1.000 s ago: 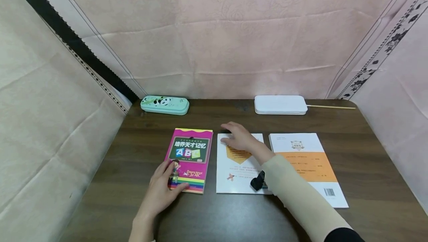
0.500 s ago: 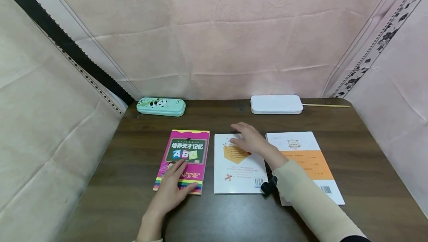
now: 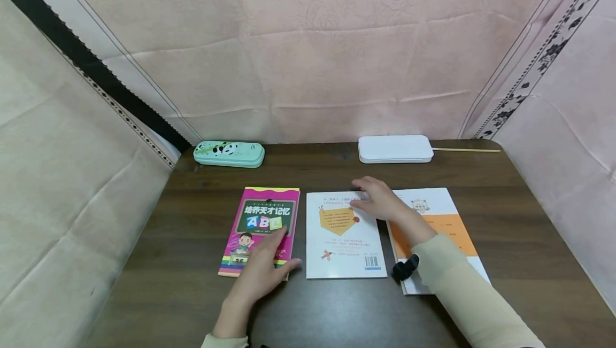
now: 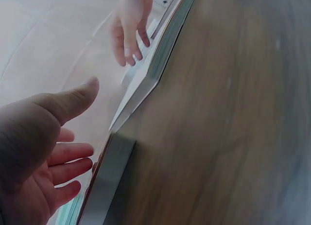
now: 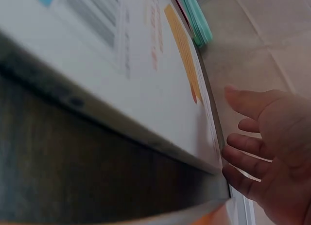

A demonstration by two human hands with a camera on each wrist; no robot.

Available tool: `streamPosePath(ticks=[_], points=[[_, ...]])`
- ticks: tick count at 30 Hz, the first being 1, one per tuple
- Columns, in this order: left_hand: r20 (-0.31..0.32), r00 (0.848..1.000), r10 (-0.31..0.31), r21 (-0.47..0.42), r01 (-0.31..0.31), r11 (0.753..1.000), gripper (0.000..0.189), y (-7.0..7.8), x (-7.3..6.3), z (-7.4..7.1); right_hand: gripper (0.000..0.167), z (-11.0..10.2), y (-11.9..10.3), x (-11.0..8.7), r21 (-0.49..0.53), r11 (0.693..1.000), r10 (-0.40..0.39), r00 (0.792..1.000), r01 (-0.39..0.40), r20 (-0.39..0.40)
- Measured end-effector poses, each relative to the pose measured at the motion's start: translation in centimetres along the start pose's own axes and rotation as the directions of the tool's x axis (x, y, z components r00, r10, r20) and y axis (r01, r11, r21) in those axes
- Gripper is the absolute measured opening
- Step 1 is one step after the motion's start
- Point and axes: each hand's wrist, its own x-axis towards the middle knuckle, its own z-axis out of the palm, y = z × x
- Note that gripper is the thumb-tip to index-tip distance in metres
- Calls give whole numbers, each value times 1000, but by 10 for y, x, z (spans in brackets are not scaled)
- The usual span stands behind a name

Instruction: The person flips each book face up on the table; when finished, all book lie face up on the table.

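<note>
In the head view my left hand is over the lower right part of a pink ABC memory book, fingers loosely extended. The left wrist view shows that hand with thumb and fingers apart beside the book's edge, gripping nothing. My right hand is above the upper right corner of a white book with a yellow badge and barcode. In the right wrist view its fingers are spread near that book's edge, holding nothing. Partly behind the right forearm lies an orange-and-white book.
A mint pencil case with a panda print sits at the back left of the brown wooden table. Toward the back right lies a white case, with a thin stick extending to its right. Cloth curtains surround the table.
My right hand has shifted right across the white book to its upper right corner, uncovering the badge and barcode. My left hand has moved slightly right over the pink book. The books look unmoved.
</note>
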Motion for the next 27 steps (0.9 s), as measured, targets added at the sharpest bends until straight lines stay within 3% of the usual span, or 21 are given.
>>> streamPosePath(ticks=[5, 10, 22, 27], points=[[26, 998, 52, -21, -52, 998, 87, 13, 4, 11, 57, -6, 5, -5, -13, 1000, -3, 1000, 3, -7], [95, 991, 94, -5, -94, 996, 82, 23, 5, 19, 56, -8, 10, -5, -66, 998, 15, 1000, -16, -10], [223, 969, 107, -40, -100, 994, 92, 30, 5, 30, 70, -13, 9, -5, -53, 989, 143, 987, -139, 71], [219, 967, 131, -38, -126, 991, 86, 29, 6, 34, 68, -12, 10, -5, -41, 992, 126, 989, -123, 73]])
